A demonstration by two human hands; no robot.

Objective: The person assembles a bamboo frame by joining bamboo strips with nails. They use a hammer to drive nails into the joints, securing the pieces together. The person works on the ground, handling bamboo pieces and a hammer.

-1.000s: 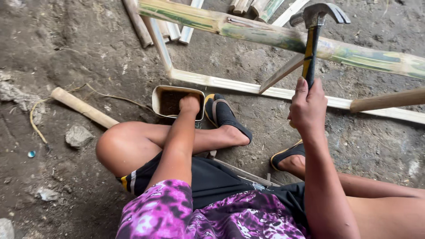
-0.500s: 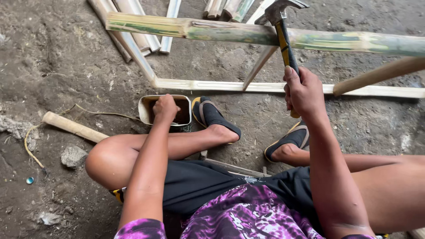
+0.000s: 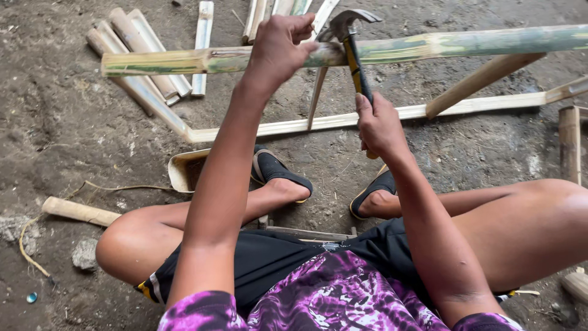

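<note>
We see the hammer (image 3: 354, 55) upright, head against the bamboo pole (image 3: 429, 44) across the far side. Right hand (image 3: 378, 125) grips its handle; left hand (image 3: 278, 46) is pinched shut at the pole, contents unclear. Tray (image 3: 184, 168) lies near left.

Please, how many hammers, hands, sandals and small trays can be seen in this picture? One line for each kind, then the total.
hammer: 1
left hand, right hand: 2
left sandal, right sandal: 2
small tray: 1
Total: 6
</note>
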